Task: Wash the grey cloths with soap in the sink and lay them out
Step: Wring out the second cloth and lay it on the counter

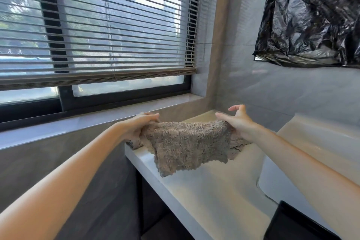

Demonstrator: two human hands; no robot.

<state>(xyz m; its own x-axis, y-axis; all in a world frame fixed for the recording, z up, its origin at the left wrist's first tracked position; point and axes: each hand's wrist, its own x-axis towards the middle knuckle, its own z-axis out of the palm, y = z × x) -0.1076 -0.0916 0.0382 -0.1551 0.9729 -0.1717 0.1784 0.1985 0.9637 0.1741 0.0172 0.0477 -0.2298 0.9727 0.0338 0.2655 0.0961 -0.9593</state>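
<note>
Over the white counter [204, 191], both outstretched hands, left hand [139, 125] and right hand [240, 122], apparently pinch the grey cloth [187, 142] taut.

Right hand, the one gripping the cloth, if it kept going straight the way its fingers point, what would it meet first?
Probably the grey tiled wall at the corner beyond the counter; the right hand points up and left, though depth is unclear.

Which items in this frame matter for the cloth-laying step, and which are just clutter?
Job:
grey cloth, held spread out
left hand and right hand, gripping its ends
second grey cloth, lying beneath it
white counter
sink

Not involved:
black plastic bag on wall
window blinds
dark object, bottom right
</note>
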